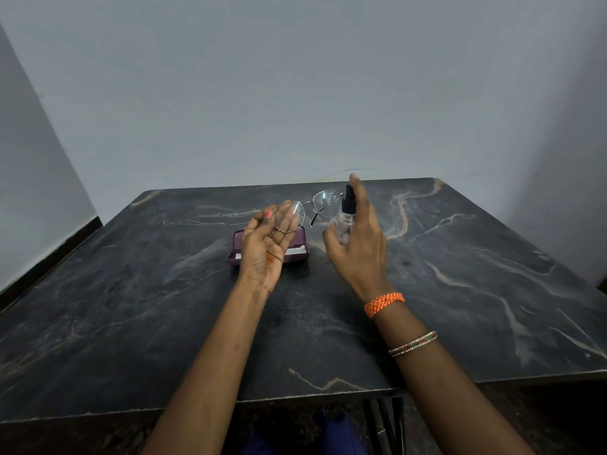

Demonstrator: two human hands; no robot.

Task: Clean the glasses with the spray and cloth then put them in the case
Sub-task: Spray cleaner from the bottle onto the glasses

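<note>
My left hand holds thin metal-framed glasses up above the table, gripping them at the left lens, lenses facing me. My right hand is closed around a small clear spray bottle with a black pump top, index finger resting on the pump, nozzle close to the right lens. A purple glasses case lies open on the table behind my left hand, partly hidden by it. A white cloth shows inside the case.
The dark marble table runs to a grey wall at the back; its near edge is at the bottom. An orange thread band and bangles are on my right wrist.
</note>
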